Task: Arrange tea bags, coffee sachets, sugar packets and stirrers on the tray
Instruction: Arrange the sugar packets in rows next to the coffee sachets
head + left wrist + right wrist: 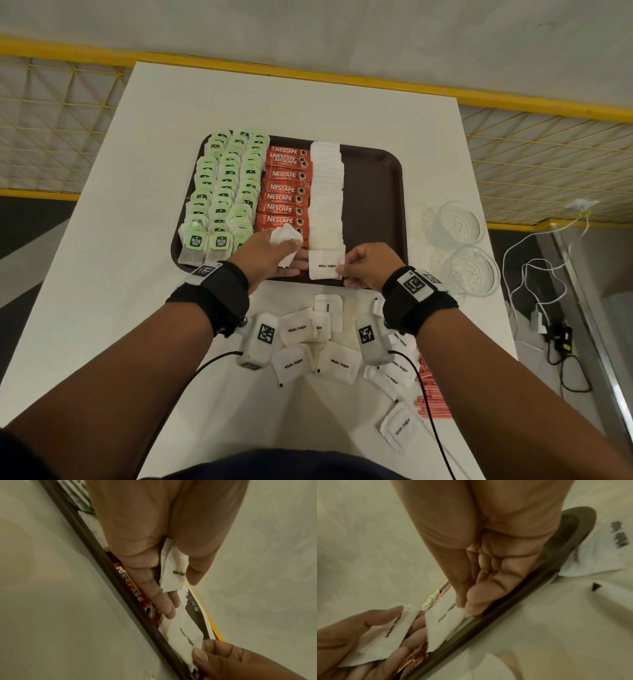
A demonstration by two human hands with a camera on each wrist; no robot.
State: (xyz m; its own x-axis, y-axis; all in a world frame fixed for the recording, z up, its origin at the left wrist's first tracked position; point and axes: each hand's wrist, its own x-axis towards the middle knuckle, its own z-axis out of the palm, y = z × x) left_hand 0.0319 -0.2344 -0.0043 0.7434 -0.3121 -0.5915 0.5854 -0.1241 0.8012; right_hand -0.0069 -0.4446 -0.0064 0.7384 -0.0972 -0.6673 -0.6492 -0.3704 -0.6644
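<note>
A dark brown tray holds rows of green tea bags, a column of red Nescafe coffee sachets and a column of white sugar packets. My left hand hovers over the tray's near edge and holds a small stack of sugar packets between thumb and fingers. My right hand pinches the corner of one sugar packet lying at the near end of the sugar column. Red-striped stirrers lie on the table at the near right.
Several loose sugar packets lie scattered on the white table between my forearms. Two clear glass bowls stand right of the tray. White cables hang off the table's right edge. The tray's right part is bare.
</note>
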